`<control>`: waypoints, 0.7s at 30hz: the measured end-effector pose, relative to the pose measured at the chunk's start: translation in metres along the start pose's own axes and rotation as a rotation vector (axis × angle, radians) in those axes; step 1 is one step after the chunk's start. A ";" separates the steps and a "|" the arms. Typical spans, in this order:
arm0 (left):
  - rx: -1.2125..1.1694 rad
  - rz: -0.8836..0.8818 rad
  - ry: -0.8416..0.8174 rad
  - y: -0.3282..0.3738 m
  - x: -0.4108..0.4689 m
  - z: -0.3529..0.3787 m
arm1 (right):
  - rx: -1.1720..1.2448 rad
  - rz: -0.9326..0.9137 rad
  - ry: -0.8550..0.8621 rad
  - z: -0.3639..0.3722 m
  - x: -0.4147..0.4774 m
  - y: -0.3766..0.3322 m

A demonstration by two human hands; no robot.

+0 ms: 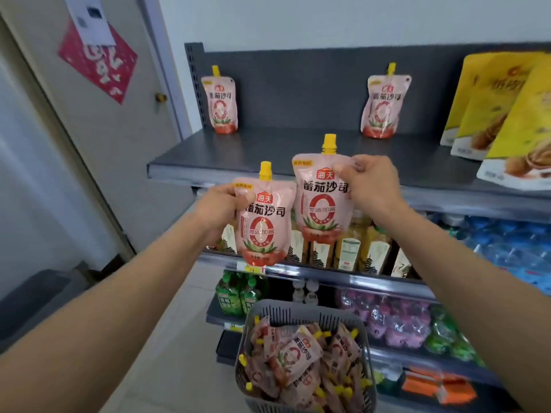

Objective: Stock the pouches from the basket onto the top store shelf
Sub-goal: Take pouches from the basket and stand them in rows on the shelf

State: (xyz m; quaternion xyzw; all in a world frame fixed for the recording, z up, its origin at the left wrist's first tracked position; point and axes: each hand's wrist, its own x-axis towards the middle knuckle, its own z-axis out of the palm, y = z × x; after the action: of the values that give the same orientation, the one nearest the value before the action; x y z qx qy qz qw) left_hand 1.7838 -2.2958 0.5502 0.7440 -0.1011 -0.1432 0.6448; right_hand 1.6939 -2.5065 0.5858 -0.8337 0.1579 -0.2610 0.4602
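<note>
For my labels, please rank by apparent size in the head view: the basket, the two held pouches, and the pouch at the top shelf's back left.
1. basket
2. right-hand pouch and left-hand pouch: they look alike, so they are not ranked
3. back-left pouch: smallest, probably only because it stands farther from the camera

Bottom edge cuts off the basket (pixel 301 310) at 6 o'clock, and the pile inside hides its floor. The yellow bags (pixel 512 120) at 3 o'clock run off the right edge. The left pouch (pixel 264 225) and right pouch (pixel 323 201) cover part of the bottles (pixel 354 245) behind; the price tag (pixel 252 269) is too blurred to read.
</note>
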 end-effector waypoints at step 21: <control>-0.110 0.265 0.152 0.128 0.121 -0.081 | -0.001 -0.107 0.154 0.039 0.125 -0.098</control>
State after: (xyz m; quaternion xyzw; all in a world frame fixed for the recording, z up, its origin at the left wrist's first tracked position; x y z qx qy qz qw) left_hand 1.9298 -2.2799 0.6767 0.6964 -0.1412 -0.0057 0.7036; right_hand 1.8205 -2.4908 0.6882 -0.8186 0.1482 -0.3483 0.4319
